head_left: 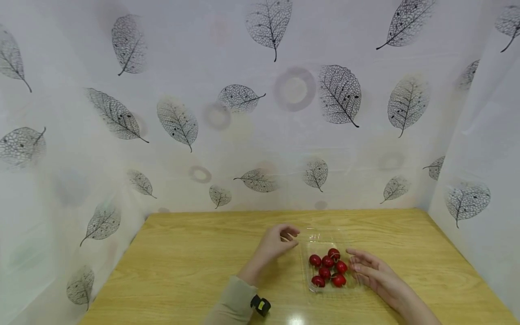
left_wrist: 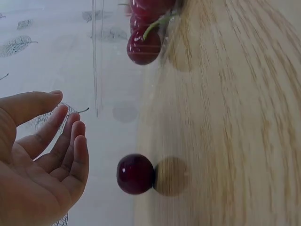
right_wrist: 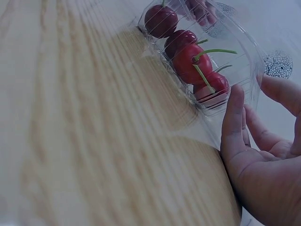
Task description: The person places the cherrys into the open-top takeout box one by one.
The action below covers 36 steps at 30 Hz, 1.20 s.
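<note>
A clear plastic box (head_left: 321, 239) stands on the table and holds several red cherries (head_left: 324, 273), some with green stems (right_wrist: 216, 50). Left of the box, my left hand (head_left: 278, 242) hovers with loosely bent fingers and nothing in them. In the left wrist view a single dark cherry (left_wrist: 135, 174) sits on the wood, apart from the boxed ones; the head view does not show it separately. My right hand (head_left: 375, 276) is at the box's right side, fingertips right at the clear wall, thumb and fingers spread in the right wrist view.
The light wooden table (head_left: 195, 266) reaches back to a pale wall covering (head_left: 243, 144) printed with dark leaves. Similar covering (head_left: 479, 253) closes off both sides. A black strap device (head_left: 260, 305) sits on the left sleeve (head_left: 233, 300).
</note>
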Each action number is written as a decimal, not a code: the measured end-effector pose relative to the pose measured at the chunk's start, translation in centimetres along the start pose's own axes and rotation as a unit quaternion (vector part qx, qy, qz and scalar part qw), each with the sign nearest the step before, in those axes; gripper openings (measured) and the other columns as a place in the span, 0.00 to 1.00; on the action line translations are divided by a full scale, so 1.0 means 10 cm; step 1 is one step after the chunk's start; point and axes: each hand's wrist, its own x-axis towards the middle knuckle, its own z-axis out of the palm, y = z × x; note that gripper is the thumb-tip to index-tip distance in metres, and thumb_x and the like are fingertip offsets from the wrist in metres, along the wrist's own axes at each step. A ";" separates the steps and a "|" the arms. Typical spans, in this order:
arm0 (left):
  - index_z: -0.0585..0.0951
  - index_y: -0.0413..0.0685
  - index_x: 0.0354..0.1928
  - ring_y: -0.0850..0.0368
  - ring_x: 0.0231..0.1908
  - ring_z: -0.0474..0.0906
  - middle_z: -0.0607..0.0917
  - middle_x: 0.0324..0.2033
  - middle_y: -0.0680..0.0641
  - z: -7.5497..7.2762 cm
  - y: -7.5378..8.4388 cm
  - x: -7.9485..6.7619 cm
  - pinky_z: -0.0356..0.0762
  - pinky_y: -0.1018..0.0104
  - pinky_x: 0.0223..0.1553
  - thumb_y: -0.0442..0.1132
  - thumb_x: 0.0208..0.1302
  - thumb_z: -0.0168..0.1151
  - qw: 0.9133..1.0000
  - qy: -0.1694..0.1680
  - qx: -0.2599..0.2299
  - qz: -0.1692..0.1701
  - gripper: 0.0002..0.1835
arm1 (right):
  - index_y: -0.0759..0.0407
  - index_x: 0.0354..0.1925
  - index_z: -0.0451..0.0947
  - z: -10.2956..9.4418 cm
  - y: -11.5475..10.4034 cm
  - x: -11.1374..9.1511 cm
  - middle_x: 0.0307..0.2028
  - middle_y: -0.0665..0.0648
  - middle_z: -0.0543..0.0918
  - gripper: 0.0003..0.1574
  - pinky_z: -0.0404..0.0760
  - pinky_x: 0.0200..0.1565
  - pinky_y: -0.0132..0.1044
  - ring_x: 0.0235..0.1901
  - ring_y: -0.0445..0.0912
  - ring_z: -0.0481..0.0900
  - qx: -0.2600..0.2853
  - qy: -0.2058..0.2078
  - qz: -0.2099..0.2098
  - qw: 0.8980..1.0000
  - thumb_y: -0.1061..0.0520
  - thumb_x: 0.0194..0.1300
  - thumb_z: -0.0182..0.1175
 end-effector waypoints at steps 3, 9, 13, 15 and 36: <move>0.86 0.34 0.52 0.58 0.39 0.84 0.89 0.46 0.37 -0.05 -0.05 0.00 0.83 0.73 0.36 0.29 0.65 0.71 1.000 0.004 -0.003 -0.011 0.14 | 0.29 0.62 0.78 0.00 0.00 0.00 0.57 0.43 0.77 0.28 0.82 0.61 0.28 0.57 0.34 0.81 -0.002 0.003 0.002 1.000 0.62 0.85 0.45; 0.86 0.36 0.51 0.52 0.41 0.86 0.90 0.45 0.39 -0.14 -0.13 -0.01 0.87 0.65 0.38 0.30 0.66 0.71 1.000 0.017 0.013 -0.022 0.13 | 0.29 0.62 0.77 0.00 0.00 0.00 0.57 0.43 0.78 0.27 0.82 0.61 0.29 0.57 0.34 0.81 -0.006 0.007 0.008 1.000 0.62 0.85 0.46; 0.86 0.37 0.51 0.50 0.42 0.87 0.90 0.45 0.40 -0.18 -0.19 -0.01 0.88 0.60 0.46 0.30 0.67 0.71 0.999 0.028 0.029 -0.022 0.12 | 0.29 0.62 0.77 0.00 0.00 0.01 0.57 0.43 0.78 0.27 0.82 0.62 0.29 0.57 0.34 0.81 -0.010 0.008 0.010 1.000 0.61 0.85 0.46; 0.86 0.37 0.51 0.50 0.42 0.87 0.90 0.45 0.40 -0.20 -0.22 -0.01 0.88 0.58 0.48 0.30 0.67 0.71 0.999 0.033 0.031 -0.024 0.12 | 0.29 0.62 0.77 0.01 0.00 0.00 0.58 0.43 0.77 0.27 0.82 0.62 0.29 0.58 0.34 0.81 -0.014 0.008 0.010 1.000 0.61 0.85 0.46; 0.86 0.37 0.51 0.49 0.44 0.86 0.89 0.46 0.40 -0.25 -0.40 -0.04 0.87 0.55 0.50 0.30 0.65 0.72 0.997 0.041 0.027 -0.061 0.13 | 0.30 0.63 0.77 0.01 -0.01 -0.01 0.58 0.42 0.77 0.27 0.82 0.61 0.28 0.58 0.33 0.81 -0.008 0.002 0.009 1.000 0.61 0.85 0.45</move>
